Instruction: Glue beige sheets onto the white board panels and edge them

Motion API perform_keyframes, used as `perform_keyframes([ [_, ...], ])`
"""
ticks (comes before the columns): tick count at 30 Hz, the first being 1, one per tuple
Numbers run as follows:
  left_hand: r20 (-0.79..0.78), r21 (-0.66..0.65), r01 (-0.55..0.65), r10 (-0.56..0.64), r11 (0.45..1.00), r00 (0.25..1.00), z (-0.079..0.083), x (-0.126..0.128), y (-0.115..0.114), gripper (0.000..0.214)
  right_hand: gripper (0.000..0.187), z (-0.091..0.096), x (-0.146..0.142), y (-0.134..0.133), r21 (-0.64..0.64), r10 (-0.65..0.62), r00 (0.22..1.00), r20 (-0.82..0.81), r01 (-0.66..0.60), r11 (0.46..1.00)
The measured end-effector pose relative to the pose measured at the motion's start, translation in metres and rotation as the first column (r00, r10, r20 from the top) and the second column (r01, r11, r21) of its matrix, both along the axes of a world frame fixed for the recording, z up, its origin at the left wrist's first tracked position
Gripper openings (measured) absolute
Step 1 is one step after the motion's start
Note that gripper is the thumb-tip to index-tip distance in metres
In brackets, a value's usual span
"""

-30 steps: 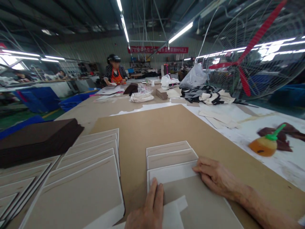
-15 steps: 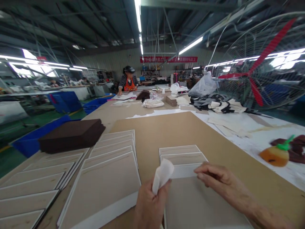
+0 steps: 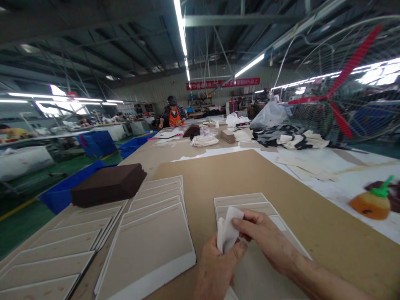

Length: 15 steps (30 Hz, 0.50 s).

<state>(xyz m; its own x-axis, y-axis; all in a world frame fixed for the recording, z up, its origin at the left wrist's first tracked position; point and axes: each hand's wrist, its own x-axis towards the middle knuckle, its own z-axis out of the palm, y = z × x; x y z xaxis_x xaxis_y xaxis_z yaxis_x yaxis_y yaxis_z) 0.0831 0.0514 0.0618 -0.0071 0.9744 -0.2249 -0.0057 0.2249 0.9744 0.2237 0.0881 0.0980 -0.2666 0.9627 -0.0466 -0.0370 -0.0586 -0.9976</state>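
My left hand (image 3: 215,271) is closed around a strip of white paper (image 3: 228,232) that stands up from its fingers. My right hand (image 3: 265,241) pinches the top edge of the same strip from the right. Both hands hover over a small stack of beige cards with white edges (image 3: 240,200) that lies on a large brown cardboard sheet (image 3: 237,171). To the left, several larger beige panels (image 3: 156,233) are fanned out in overlapping rows.
A stack of dark brown sheets (image 3: 109,183) sits at the left. An orange glue bottle with a green cap (image 3: 371,204) lies at the right. A big fan with red blades (image 3: 340,96) stands right. A person in an orange apron (image 3: 172,114) works at the far end.
My left hand lifted the white strip off the stack, and my right hand rose from the card to pinch the strip. The view tilted up and to the left.
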Motion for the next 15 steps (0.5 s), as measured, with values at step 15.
perform_keyframes([
  [15,0.140,-0.092,-0.012,0.025,0.996,0.990,0.010,0.025,-0.012,0.061,0.033,-0.010,0.009,-0.021,-0.110,0.006,0.913,-0.409,-0.056,0.992],
])
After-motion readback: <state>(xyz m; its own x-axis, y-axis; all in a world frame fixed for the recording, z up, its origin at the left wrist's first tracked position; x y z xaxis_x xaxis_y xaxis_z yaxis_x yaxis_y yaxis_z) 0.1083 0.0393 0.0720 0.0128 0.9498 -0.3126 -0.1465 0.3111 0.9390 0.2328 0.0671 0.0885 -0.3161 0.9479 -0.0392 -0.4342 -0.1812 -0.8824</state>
